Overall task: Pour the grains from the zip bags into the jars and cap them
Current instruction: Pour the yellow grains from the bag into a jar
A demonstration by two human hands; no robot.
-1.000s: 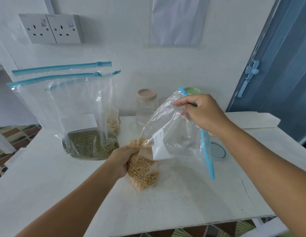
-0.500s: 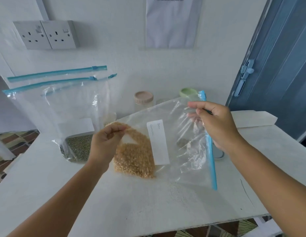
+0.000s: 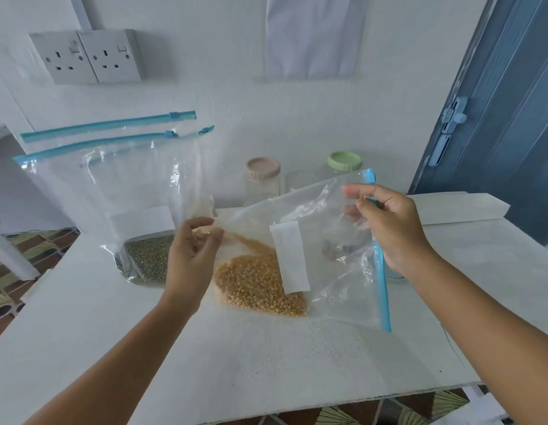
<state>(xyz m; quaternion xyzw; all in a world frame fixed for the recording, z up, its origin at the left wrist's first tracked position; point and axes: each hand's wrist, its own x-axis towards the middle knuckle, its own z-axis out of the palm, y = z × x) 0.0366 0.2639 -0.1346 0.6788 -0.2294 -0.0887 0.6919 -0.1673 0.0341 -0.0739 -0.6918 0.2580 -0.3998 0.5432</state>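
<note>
a: what's changed since a second ago?

b: we've turned the bag (image 3: 300,240) on its side. before, our left hand (image 3: 191,256) cupped the grain at the bottom and the zip hung down by our right hand (image 3: 389,222). now the left hand pinches a bottom corner and has lifted it, so the yellow grain (image 3: 260,286) has slid into a heap just right of that hand, low in the bag near the bench (image 3: 236,363).

a: and the right hand?

b: its thumb and fingers are clamped on the blue zip edge (image 3: 379,256), holding that end up. the zip runs down past the wrist. we can't tell whether it's open.

a: so where does that leave us?

b: early, we'd say. nothing from this bag is poured; the grain looks to be getting gathered toward the mouth.

a: count things for us.

b: three bags with a blue zip besides ours stand beyond the left hand, leaning on the wall; the front one (image 3: 119,216) holds green grain (image 3: 150,259). beyond the right hand, three jars: one with a pink lid (image 3: 263,168), one with a green lid (image 3: 344,161), and an uncapped one (image 3: 300,180) between them. something round shows through the plastic under the right hand, too blurred to name.
</note>
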